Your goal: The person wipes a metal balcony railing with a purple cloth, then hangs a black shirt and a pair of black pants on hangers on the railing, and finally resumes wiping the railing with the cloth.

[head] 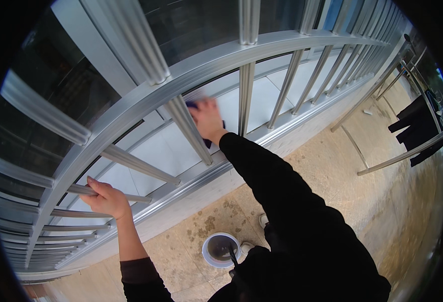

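My left hand (106,198) is closed around a vertical metal bar (140,198) of the window grille, at the lower left. Between two bars farther right, my right hand (207,117) reaches through the grille and presses a dark cloth (207,143); the hand is blurred, and most of the cloth is hidden beneath it. Under that hand lies the white tiled window sill (180,141), behind the bars. The grille's wide horizontal rail (206,62) passes above both hands. Window glass (198,26) stands behind the upper bars.
A round bucket (221,250) of murky water stands on the tiled floor (180,264) by my shoes (247,247). Wet spots mark the floor near it. At the right, dark clothes (419,126) hang on a metal drying rack (406,154).
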Demonstrator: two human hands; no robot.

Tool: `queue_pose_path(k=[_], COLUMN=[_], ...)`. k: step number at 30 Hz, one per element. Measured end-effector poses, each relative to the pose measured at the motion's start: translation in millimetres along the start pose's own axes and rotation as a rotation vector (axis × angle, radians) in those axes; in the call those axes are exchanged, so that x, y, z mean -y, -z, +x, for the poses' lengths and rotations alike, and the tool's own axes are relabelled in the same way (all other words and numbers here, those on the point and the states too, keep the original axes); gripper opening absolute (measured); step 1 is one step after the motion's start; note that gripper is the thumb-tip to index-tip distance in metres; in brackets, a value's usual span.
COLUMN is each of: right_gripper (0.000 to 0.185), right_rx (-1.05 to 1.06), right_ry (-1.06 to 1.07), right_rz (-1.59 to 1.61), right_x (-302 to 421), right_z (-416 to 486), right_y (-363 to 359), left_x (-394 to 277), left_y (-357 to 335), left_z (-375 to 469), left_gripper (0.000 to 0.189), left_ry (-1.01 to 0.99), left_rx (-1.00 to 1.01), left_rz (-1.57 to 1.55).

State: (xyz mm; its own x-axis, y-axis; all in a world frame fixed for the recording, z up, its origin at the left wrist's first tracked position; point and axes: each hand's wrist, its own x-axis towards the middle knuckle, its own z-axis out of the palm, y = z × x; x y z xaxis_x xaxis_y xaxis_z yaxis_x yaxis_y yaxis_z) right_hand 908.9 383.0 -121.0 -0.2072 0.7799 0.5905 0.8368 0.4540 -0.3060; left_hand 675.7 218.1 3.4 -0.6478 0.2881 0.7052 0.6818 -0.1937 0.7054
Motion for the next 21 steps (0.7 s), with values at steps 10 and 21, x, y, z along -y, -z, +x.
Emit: queue_pose_path(k=[10,21], right_gripper=[0.031,0.027], right_rx=[0.112,0.323], right_ry=[-0.031,-0.328], right_rz=[0.357,0.448], right_x=[-1,-60], right_z=[-57,-215], right_y=[20,143], left_x=[0,14], left_y=[-7,-6], left_z=[-1,7], left_gripper=[0.030,0.032], left_ry=[-0.056,-0.025], left_rx=[-0.013,0.025], left_rz=[0.085,0.113])
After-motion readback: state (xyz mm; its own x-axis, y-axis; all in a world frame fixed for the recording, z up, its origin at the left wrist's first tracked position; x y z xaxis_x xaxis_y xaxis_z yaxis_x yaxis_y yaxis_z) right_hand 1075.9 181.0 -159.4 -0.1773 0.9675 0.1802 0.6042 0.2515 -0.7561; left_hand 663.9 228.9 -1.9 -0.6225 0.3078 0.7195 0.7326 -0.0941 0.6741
